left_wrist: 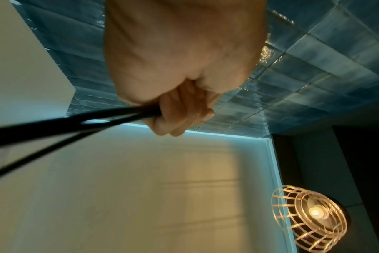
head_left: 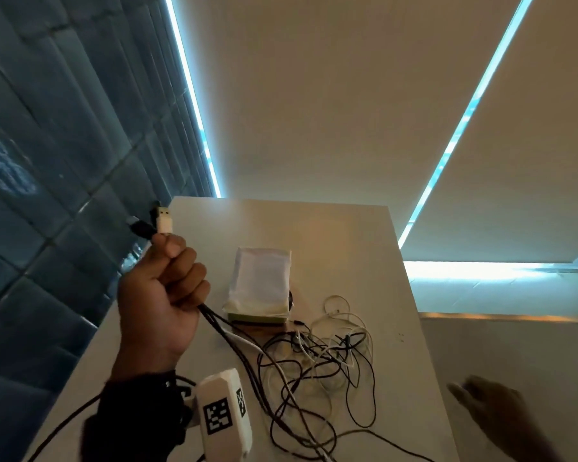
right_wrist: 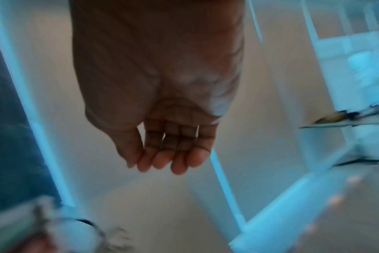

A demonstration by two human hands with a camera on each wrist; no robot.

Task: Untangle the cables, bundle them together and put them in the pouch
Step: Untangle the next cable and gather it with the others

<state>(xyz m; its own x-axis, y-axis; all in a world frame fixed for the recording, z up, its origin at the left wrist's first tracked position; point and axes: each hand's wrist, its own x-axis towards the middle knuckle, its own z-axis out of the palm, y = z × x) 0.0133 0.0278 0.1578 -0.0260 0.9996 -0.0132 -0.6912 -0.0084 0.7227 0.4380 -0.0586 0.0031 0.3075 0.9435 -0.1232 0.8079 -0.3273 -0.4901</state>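
My left hand [head_left: 167, 288] is raised above the table's left side in a fist around several cables. A white USB plug [head_left: 164, 221] and a black plug [head_left: 142, 228] stick out above the fist. The gripped black and white cables run down from it into a tangled pile of cables [head_left: 317, 355] on the white table [head_left: 341, 228]. The left wrist view shows the same fist [left_wrist: 180, 109] with black cables [left_wrist: 76, 125] leaving it. A white pouch [head_left: 261, 281] sits behind the pile. My right hand [head_left: 491, 408] hovers at the table's right edge, blurred, fingers [right_wrist: 173, 154] straight, holding nothing.
The pouch rests on a pale green box [head_left: 257, 318]. A white wrist camera housing [head_left: 224, 418] with a square marker sits at my left wrist. A dark tiled wall [head_left: 47, 161] stands left of the table, and a wire cage lamp [left_wrist: 309, 217] glows in the left wrist view.
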